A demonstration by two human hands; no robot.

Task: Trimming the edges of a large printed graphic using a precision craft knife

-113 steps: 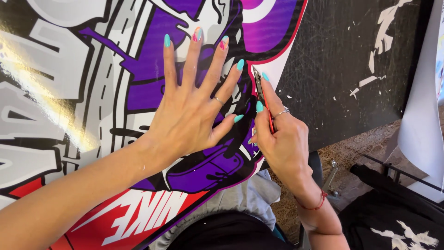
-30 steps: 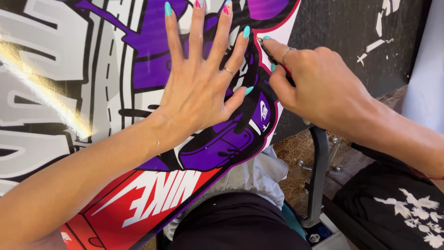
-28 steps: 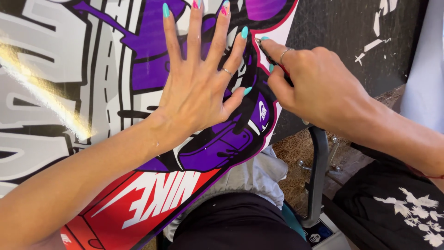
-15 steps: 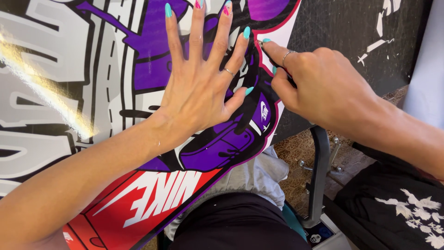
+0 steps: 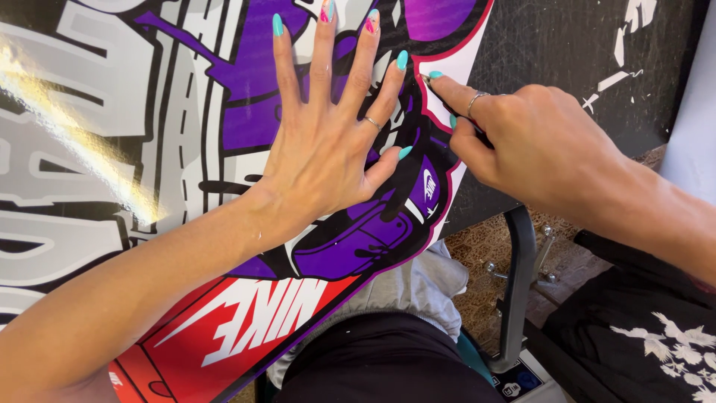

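My left hand (image 5: 328,157) lies flat with its fingers spread on a large glossy graphic sheet (image 5: 186,112) printed in purple, grey, black and red. My right hand (image 5: 537,142) reaches in from the right. It pinches a thin dark tool (image 5: 426,77) under the index finger, and the tool's tip rests on the sheet's pink-and-white right edge, just beside my left little finger. The sheet lies on a scratched black board (image 5: 567,67).
Under the board's lower edge are grey fabric (image 5: 425,287) and dark clothing over my lap. A grey metal stand leg (image 5: 518,291) rises from a patterned floor (image 5: 485,254). Black cloth with white flower print (image 5: 641,336) lies at the lower right.
My right hand has swung from below the sheet's edge to reaching in from the right. Over the last second both hands have hardly moved.
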